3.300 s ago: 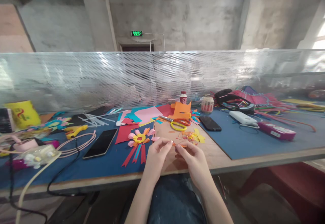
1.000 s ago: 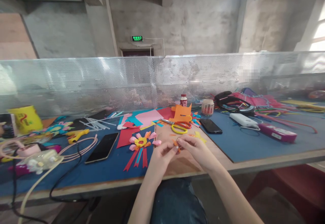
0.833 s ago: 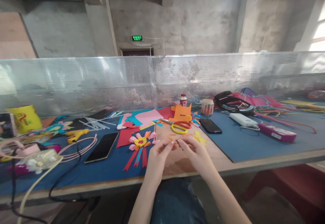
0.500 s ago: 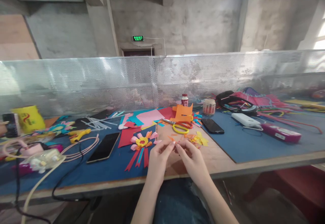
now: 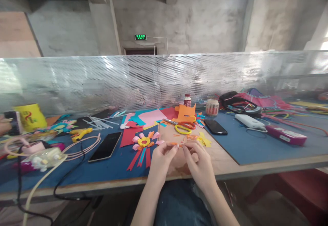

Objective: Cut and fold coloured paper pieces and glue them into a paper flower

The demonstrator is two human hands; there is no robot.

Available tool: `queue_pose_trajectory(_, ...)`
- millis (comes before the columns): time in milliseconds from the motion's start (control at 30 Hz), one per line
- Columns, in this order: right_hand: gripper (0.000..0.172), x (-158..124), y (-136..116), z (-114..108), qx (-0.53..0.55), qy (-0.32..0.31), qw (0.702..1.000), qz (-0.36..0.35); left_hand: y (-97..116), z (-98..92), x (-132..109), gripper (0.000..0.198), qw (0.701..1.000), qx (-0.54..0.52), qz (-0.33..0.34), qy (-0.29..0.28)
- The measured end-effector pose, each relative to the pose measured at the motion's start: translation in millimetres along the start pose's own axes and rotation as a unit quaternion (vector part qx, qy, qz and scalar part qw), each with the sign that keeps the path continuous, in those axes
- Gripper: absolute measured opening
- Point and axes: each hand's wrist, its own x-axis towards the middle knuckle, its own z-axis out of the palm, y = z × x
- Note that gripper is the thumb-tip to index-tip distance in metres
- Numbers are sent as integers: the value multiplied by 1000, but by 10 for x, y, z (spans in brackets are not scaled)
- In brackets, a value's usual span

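Observation:
Between the pinched fingertips of my left hand (image 5: 163,156) and my right hand (image 5: 197,157) is a small strip of orange paper (image 5: 180,145), mostly covered by the fingers. Both hands are over the bare wooden board (image 5: 217,149) at the table's front. Just left of them lies a paper flower (image 5: 144,142) with pink and orange petals, a yellow centre and red and blue ribbon tails. Beyond my fingers are yellow paper pieces (image 5: 204,140) and scissors (image 5: 182,129) with yellow and orange handles. A cut orange sheet (image 5: 185,114) stands behind the scissors.
Phones lie left (image 5: 106,147) and right (image 5: 216,127). A jar (image 5: 212,107) and a red bottle (image 5: 187,100) stand at the back. A hot glue gun (image 5: 80,134) and coiled cables (image 5: 84,147) are at left. Another person's hand (image 5: 5,125) shows at the far left edge.
My hands have moved slightly apart, and more of the orange strip shows between the fingertips. The view has shifted a little. The other person's hand shows more at the left edge.

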Motion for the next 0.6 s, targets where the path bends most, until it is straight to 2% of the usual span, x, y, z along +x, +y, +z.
queue_pose_trajectory(133, 14, -37, 47, 51, -55, 60, 995, -51, -9, -3, -5, 8, 1000, 7, -1, -4)
queue_pose_trajectory(433, 11, -52, 100, 98, -133, 88, 980, -118, 20, -1, -22, 7, 1000, 6, 12, -17)
queue_pose_trajectory(600, 7, -38, 63, 147, -202, 119, 958, -164, 6, -2, -18, 8, 1000, -2, 19, -25)
